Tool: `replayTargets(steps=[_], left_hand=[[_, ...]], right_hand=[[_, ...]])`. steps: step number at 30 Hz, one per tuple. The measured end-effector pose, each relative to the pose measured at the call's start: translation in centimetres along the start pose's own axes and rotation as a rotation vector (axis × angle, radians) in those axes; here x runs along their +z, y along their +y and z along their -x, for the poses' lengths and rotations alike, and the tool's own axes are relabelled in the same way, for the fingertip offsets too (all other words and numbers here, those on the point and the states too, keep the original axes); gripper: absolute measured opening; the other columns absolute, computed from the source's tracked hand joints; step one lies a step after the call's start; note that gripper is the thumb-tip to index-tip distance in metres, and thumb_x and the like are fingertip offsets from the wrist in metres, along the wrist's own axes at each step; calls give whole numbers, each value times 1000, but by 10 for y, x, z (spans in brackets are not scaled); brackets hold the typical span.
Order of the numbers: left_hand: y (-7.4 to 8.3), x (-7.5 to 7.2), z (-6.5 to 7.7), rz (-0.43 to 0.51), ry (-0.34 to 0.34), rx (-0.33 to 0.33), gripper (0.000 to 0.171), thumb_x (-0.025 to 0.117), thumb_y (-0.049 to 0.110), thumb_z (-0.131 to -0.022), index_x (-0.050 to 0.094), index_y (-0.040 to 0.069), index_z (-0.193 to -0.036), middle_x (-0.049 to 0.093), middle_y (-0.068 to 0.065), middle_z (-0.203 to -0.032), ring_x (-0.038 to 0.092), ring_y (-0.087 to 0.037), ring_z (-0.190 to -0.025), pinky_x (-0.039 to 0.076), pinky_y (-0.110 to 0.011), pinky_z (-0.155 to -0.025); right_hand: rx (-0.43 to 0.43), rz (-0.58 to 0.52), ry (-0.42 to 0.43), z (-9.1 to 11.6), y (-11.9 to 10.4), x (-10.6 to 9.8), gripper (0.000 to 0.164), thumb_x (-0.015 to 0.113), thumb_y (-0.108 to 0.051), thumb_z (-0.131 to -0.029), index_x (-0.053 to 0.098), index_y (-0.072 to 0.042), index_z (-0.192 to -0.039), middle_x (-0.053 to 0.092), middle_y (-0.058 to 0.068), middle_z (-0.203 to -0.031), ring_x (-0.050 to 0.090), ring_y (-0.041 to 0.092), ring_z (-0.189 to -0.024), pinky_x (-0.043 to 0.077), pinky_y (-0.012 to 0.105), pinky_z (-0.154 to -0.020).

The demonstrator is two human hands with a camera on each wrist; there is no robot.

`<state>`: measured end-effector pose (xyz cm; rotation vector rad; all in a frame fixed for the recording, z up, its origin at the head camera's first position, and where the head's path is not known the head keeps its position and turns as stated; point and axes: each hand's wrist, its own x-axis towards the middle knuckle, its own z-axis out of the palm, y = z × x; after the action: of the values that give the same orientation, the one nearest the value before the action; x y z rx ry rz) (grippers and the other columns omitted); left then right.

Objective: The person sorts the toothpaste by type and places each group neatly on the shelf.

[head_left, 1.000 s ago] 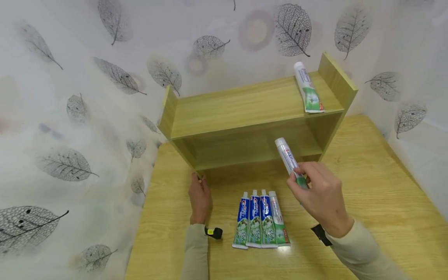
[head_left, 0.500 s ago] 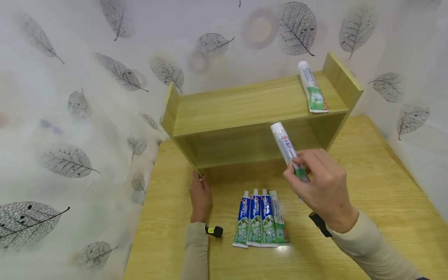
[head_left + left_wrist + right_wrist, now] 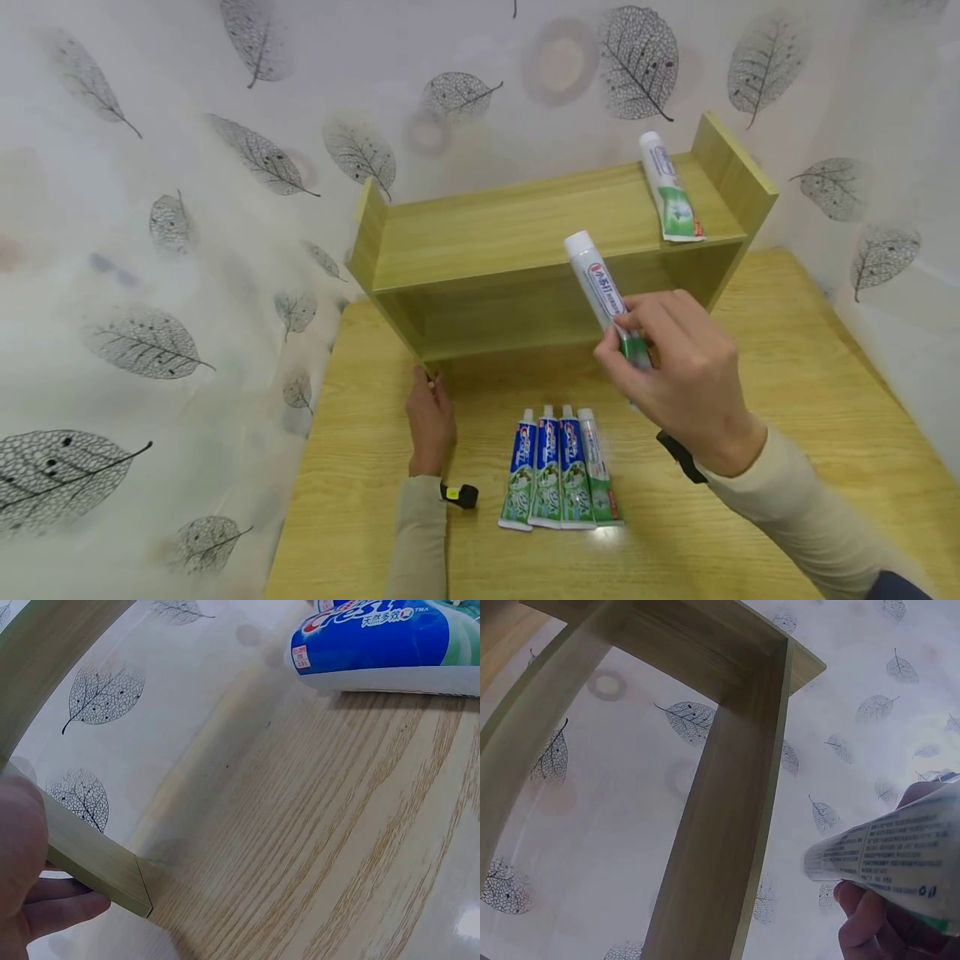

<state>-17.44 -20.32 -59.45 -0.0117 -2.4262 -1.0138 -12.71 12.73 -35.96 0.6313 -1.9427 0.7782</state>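
Before a wooden shelf (image 3: 495, 229), right fingers (image 3: 651, 315) pinching a toothpaste tube (image 3: 597, 279), left fingers (image 3: 71, 909) gripping the shelf's side panel (image 3: 97, 866).

Upper shelf (image 3: 487, 237) — room left of 1 tube (image 3: 673, 196)

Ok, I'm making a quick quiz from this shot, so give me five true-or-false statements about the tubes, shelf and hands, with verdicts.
1. The right hand holds a toothpaste tube. True.
2. Both hands hold tubes. False: the left hand grips the wooden shelf.
3. Four tubes lie side by side on the table. True.
4. The row's rightmost tube is blue. False: the rightmost tube is white and green.
5. The shelf's top board holds two tubes. False: one white and green tube lies there, near the right end.
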Motion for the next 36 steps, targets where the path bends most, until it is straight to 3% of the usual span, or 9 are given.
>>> replayTargets(steps=[8, 12, 14, 19, 21, 22, 28, 30, 36], left_hand=[[-23, 11, 2, 60, 77, 112, 17, 50, 17, -117, 55, 3, -112, 71, -27, -89, 70, -35, -68, 53, -45, -53], [-12, 7, 1, 35, 53, 67, 11, 52, 11, -115, 54, 1, -111, 73, -29, -92, 72, -39, -71, 56, -49, -57], [-28, 14, 2, 18, 28, 31, 15, 51, 17, -116, 55, 3, -113, 75, -26, -95, 74, -38, -75, 58, -49, -60], [-58, 27, 5, 36, 62, 81, 16, 52, 23, -116, 56, 8, -112, 73, -17, -91, 72, -28, -75, 54, -39, -59], [-44, 20, 5, 48, 82, 113, 13, 53, 17, -115, 56, 5, -111, 71, -19, -89, 70, -30, -72, 53, -43, -57], [-57, 27, 6, 54, 82, 117, 14, 53, 18, -116, 56, 6, -112, 71, -18, -90, 69, -28, -72, 53, -42, -57], [-45, 21, 4, 81, 81, 137, 16, 50, 17, -117, 57, 3, -113, 70, -22, -89, 62, -26, -65, 49, -39, -53], [-27, 12, 2, 67, 83, 132, 20, 48, 19, -118, 56, 2, -112, 68, -22, -88, 60, -24, -63, 46, -43, -50], [-12, 5, 3, 39, 44, 78, 13, 50, 12, -116, 56, 1, -112, 71, -25, -90, 64, -26, -64, 49, -41, -51]], right_hand=[[26, 27, -49, -27, 6, 5, 7, 66, -1, -85, 67, 6, -86, 70, 20, -82, 59, 30, -71, 47, 42, -59], [37, 72, -120, -45, 13, 7, 7, 66, -2, -89, 66, 5, -88, 68, 20, -81, 56, 29, -69, 48, 40, -59], [48, 87, -159, -55, 17, 10, 7, 67, -2, -91, 65, 4, -88, 68, 20, -82, 56, 28, -68, 48, 38, -58], [145, 83, -198, -77, 30, 23, 6, 68, 1, -90, 63, 5, -89, 70, 21, -85, 60, 34, -71, 49, 43, -64], [182, 101, -211, -84, 33, 28, 6, 68, 0, -90, 64, 5, -89, 72, 22, -85, 61, 35, -73, 49, 45, -66], [195, 109, -216, -88, 35, 31, 6, 67, 1, -91, 64, 5, -88, 72, 22, -86, 61, 35, -73, 49, 45, -67], [265, 134, -256, -104, 44, 45, 7, 65, 0, -91, 65, 6, -88, 73, 25, -87, 63, 37, -74, 49, 45, -69], [291, 138, -276, -106, 47, 48, 7, 66, 0, -92, 66, 6, -89, 74, 26, -88, 64, 38, -75, 50, 47, -69], [354, 163, -330, -107, 53, 54, 9, 70, -3, -93, 67, 6, -93, 74, 27, -91, 63, 38, -78, 52, 48, -70]])
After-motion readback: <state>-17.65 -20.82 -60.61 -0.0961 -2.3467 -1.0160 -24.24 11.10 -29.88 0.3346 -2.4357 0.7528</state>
